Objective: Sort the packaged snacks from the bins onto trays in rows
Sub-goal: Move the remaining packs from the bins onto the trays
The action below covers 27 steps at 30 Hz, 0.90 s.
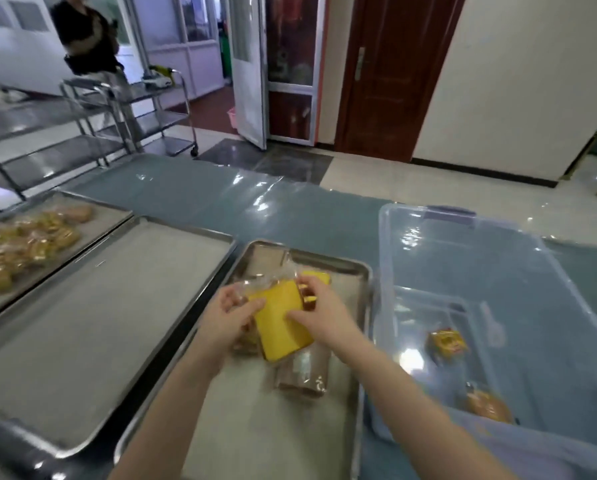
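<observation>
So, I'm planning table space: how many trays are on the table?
3: the left tray, piled with snacks; the middle tray, beside it; the right tray, beside the bin, under the left hand and right hand gripping a pack. Others may be offscreen.

Blue table [221, 202] — three trays [99, 306], clear bin [463, 244]

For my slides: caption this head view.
Left hand and right hand hold a yellow packet over the nearest tray beside a clear bin.
</observation>
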### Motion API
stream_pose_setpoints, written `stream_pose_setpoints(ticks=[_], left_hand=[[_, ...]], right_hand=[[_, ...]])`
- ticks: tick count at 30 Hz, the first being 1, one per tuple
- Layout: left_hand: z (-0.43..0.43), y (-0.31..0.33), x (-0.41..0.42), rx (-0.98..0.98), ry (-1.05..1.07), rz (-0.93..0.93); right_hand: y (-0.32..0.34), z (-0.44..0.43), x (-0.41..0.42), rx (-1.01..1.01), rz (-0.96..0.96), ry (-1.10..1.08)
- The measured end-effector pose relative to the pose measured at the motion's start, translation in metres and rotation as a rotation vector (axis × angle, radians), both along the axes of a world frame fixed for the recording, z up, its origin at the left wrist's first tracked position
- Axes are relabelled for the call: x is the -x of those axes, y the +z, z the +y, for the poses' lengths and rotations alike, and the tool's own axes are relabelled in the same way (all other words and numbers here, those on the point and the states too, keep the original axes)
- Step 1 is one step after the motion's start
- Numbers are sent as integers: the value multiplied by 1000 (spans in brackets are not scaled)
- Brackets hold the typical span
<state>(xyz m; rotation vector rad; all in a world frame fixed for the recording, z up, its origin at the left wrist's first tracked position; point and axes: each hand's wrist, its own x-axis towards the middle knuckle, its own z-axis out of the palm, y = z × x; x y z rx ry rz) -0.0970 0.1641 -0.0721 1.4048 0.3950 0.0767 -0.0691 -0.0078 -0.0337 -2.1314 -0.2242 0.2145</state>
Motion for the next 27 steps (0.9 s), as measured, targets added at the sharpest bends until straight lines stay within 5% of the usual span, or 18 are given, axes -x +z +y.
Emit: stream_pose_setpoints(ticks=[4,10,17,21,27], left_hand=[[43,-58,40,-39,44,193],[71,-113,65,-360,5,317],[76,-140,72,-463,-356,338],[82,-137,72,-577,-433,354],[72,-62,34,-652,-99,71]], right_hand=[[-62,47,30,133,112,47],[-133,92,76,160,192,-61],[-167,96,89,339,271,-87],[-149,86,89,362,293,13],[-47,42,91,233,72,236]])
